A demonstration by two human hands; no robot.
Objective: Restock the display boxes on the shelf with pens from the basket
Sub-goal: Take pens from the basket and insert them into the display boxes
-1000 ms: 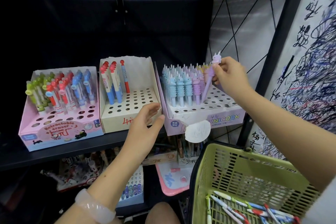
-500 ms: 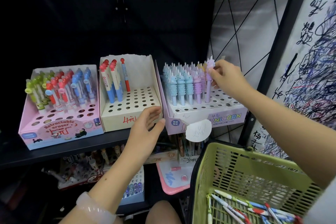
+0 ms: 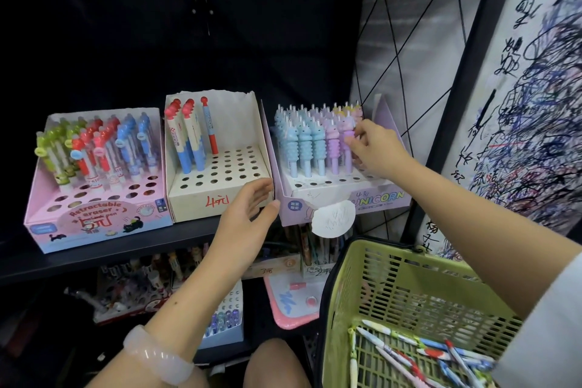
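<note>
Three display boxes sit on the shelf (image 3: 104,257), and the right hand (image 3: 374,148) is at the unicorn box (image 3: 343,198), fingertips pinching a purple unicorn pen (image 3: 348,148) standing upright at the right end of the front row. Left of that box, the left hand (image 3: 248,214) hovers relaxed and empty before the cream box (image 3: 217,195). Loose pens (image 3: 419,353) lie flat in the green basket (image 3: 409,290), below the unicorn box, nearest the right hand.

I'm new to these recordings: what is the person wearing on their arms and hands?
Both hands are bare, no gloves or rings visible. The left hand has a pale, translucent pinkish bangle at its wrist. The right hand has a bare forearm, with a white sleeve at the upper arm.
</note>
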